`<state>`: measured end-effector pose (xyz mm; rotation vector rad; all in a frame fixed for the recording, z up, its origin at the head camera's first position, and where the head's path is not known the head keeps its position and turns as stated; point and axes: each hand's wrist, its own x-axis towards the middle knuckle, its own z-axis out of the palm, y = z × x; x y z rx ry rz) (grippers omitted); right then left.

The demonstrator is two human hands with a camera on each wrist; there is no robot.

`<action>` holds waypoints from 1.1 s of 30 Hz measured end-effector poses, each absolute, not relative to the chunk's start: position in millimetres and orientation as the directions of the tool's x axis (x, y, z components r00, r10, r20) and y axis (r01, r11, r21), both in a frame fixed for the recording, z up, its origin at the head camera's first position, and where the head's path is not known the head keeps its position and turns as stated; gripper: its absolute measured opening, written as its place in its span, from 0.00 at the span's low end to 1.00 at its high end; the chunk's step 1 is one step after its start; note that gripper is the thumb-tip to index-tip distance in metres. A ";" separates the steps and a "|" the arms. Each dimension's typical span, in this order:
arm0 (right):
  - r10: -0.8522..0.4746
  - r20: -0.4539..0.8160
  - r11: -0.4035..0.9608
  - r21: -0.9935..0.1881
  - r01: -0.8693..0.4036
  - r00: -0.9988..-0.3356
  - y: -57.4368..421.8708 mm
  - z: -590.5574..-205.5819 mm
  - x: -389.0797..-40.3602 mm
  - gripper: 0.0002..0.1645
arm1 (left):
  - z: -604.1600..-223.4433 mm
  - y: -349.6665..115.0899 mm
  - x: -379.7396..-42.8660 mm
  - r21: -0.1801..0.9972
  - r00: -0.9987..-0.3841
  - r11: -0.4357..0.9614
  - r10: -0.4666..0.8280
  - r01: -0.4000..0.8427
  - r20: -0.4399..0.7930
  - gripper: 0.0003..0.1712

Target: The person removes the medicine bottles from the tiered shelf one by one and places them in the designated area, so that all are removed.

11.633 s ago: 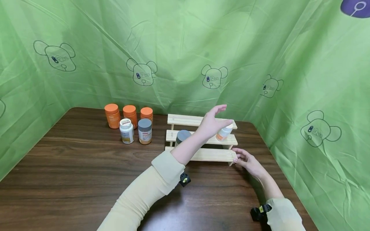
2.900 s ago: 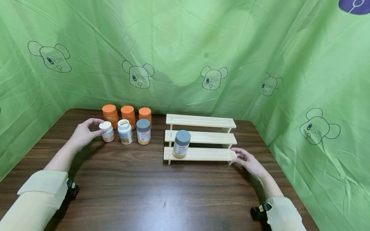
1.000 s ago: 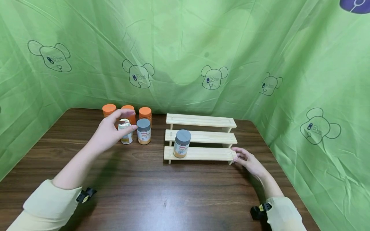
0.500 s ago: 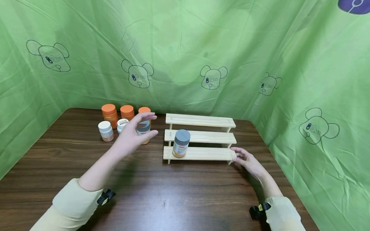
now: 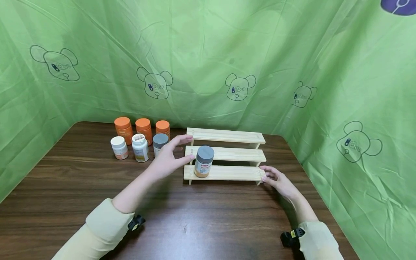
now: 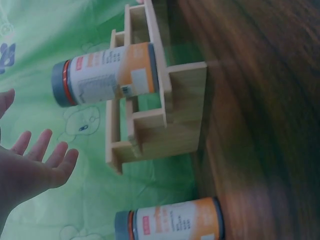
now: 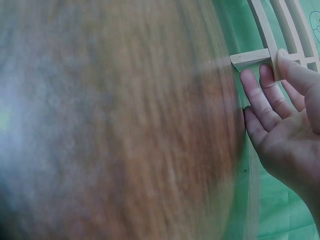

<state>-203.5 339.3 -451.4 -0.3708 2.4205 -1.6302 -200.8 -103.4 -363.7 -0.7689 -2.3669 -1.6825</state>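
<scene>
My left hand [image 5: 167, 160] is beside the grey-lidded supplement bottle [image 5: 204, 166], thumb and fingers spread and holding nothing. That bottle stands upright at the left end of the lowest step of a three-step wooden rack [image 5: 237, 174]. In the left wrist view, a gap separates the left hand [image 6: 32, 170] from the bottle's grey lid [image 6: 61, 84]. My right hand [image 5: 282, 185] grips the right end of the lowest step. The right wrist view has its thumb [image 7: 295, 72] on the board, with fingers on the underside.
Left of the rack stand a white-lidded bottle [image 5: 119, 148], a white bottle [image 5: 140, 148] and another grey-lidded bottle [image 5: 160, 141], partly behind my left hand. Three orange-lidded bottles [image 5: 123, 126] line up behind them. Green curtain [image 5: 208, 54] surrounds the dark wooden table [image 5: 195, 224].
The white-lidded bottle went from the middle step to the row at left and was let go. My left hand then moved right to the rack. The right hand keeps its grip.
</scene>
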 end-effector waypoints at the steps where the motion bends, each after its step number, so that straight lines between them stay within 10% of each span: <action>1: -0.315 -0.025 0.362 -0.927 -0.096 -0.949 339.3 -451.3 -203.4 0.31 | -365.5 -101.5 -201.6 0.845 -0.861 0.246 0.328 0.474 0.388 0.33; 33: -0.318 -0.034 0.362 -0.928 -0.088 -0.947 337.1 -447.7 -202.0 0.31 | -387.0 -72.0 -224.7 0.910 -0.854 0.183 0.451 0.372 0.258 0.28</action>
